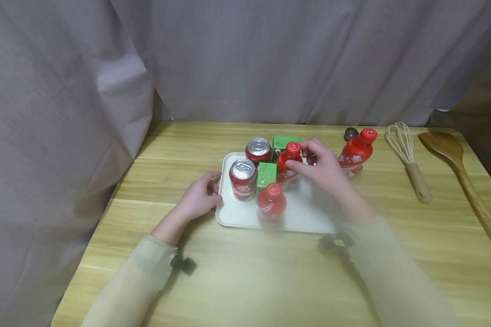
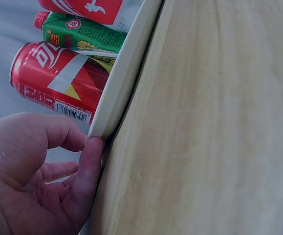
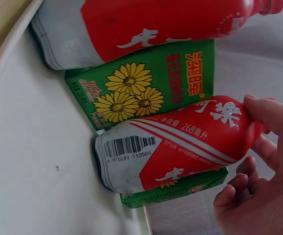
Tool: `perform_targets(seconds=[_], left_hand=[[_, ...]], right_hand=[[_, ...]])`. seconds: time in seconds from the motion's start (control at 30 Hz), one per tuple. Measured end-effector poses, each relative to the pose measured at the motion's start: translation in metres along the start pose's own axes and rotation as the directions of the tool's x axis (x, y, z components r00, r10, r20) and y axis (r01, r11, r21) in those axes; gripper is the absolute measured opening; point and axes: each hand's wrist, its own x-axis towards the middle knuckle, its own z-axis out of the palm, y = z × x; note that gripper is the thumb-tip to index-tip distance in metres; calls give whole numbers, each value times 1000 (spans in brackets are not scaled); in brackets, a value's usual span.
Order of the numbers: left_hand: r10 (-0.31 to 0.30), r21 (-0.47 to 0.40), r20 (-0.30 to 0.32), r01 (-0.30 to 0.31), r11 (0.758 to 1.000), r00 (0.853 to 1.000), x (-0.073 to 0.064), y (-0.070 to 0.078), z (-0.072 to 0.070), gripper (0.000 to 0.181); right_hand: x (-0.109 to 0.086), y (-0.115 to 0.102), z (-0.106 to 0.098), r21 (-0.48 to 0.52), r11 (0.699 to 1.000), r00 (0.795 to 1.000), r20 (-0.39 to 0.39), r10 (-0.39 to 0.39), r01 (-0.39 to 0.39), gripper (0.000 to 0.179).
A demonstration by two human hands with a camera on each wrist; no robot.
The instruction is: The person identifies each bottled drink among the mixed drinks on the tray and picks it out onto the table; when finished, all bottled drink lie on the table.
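Note:
A white tray (image 1: 311,213) lies on the wooden table, bearing two red soda cans (image 1: 243,179), two green drink cartons (image 1: 267,175) and two red bottles. My left hand (image 1: 198,196) pinches the tray's left rim (image 2: 124,81) between thumb and finger, beside the nearer can (image 2: 58,81). With thumb and fingers, my right hand (image 1: 325,168) holds one bottle (image 3: 180,142) near its neck. This bottle stands on the tray between the green cartons (image 3: 131,85). Closer to the tray's front edge is the other bottle (image 1: 272,204).
Right of the tray, a third red bottle (image 1: 356,152) stands partly behind my right hand, with a dark round object (image 1: 351,133) behind it. A whisk (image 1: 411,163) and a wooden spatula (image 1: 462,168) lie farther right. A grey curtain (image 1: 245,63) hangs behind the table.

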Motion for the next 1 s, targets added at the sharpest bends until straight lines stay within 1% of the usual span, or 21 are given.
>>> perform_targets(seconds=[0.1,0.17,0.23,0.4,0.47,0.6,0.8,1.0], left_hand=[[-1,-2,2,1,1000,1000,0,0,0,78],[-4,-6,3,4,1000,1000,-1,1,0,78],[-6,-8,5,6,1000,1000,-1,2,0,78],[-4,-6,9,4,1000,1000,0,2,0,78],[0,-6,9,0,1000,1000,0,2,0,78],[4,-4,5,-4,1000,1000,1,1,0,78],[5,9,5,-5,1000,1000,0,0,0,76],[4,6,5,-4,1000,1000,0,-1,0,77]], right_hand=[[-1,-1,3,12,1000,999,-33,3,-2,39],[-1,-1,5,7,1000,999,-50,-9,9,40],[-1,1,6,6,999,998,-55,-37,38,39],[-2,4,1,26,993,993,-28,-116,116,37],[-1,6,-1,28,991,991,-20,-130,130,36],[-1,5,-1,32,992,992,-29,-124,125,34],[-3,1,2,39,996,995,-56,-81,83,32],[-3,0,6,55,998,996,-78,-36,40,34]])
